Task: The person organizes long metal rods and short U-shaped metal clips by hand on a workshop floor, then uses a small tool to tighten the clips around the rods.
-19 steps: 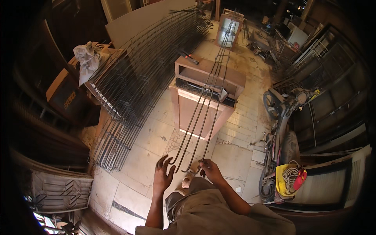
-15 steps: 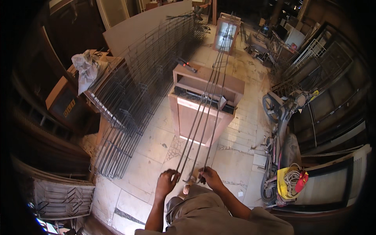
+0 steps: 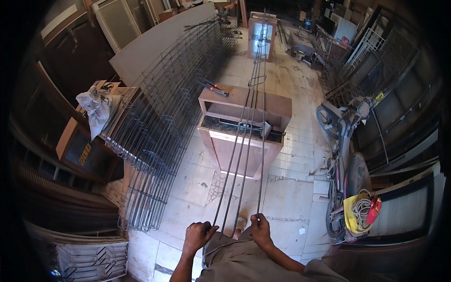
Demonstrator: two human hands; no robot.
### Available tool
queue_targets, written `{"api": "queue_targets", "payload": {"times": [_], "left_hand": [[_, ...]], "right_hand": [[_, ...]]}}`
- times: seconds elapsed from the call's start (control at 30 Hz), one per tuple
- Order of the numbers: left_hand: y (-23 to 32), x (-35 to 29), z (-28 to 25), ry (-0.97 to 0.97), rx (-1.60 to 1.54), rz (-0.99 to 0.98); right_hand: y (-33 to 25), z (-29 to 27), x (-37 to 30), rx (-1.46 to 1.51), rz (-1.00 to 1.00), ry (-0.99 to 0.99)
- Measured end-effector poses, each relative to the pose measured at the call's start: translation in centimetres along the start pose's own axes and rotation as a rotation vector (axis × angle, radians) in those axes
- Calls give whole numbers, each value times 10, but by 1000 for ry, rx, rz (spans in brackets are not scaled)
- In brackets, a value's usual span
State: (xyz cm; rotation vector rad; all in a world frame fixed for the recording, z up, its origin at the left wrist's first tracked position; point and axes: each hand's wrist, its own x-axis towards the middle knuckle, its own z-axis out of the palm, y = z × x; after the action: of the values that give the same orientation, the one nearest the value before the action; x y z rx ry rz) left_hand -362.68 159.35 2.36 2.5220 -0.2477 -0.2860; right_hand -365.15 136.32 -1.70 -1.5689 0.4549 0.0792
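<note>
My right hand (image 3: 260, 229) pinches the near end of the rightmost bar of the rod frame (image 3: 249, 123) between thumb and fingers; my left hand (image 3: 199, 236) curls at the leftmost bar's end, though whether it pinches I cannot tell; the rod frame stretches away over a wooden cabinet (image 3: 221, 148), pliers (image 3: 216, 89) lying on its top; farther, it reaches a glass-fronted cabinet (image 3: 268, 42).

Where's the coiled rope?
In the head view, the coiled rope is at lower right, against a yellow item, beside a red item, right of the right hand.
</note>
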Motion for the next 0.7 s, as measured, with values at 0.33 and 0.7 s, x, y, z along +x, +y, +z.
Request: {"api": "queue_targets", "payload": {"times": [0.33, 0.7], "left_hand": [[-5, 10, 1, -205, -58, 13], [-24, 16, -13, -270, -188, 166]], "right_hand": [[7, 6, -4, 198, 18, 53], [-4, 56, -10, 187, 55, 102]]}}
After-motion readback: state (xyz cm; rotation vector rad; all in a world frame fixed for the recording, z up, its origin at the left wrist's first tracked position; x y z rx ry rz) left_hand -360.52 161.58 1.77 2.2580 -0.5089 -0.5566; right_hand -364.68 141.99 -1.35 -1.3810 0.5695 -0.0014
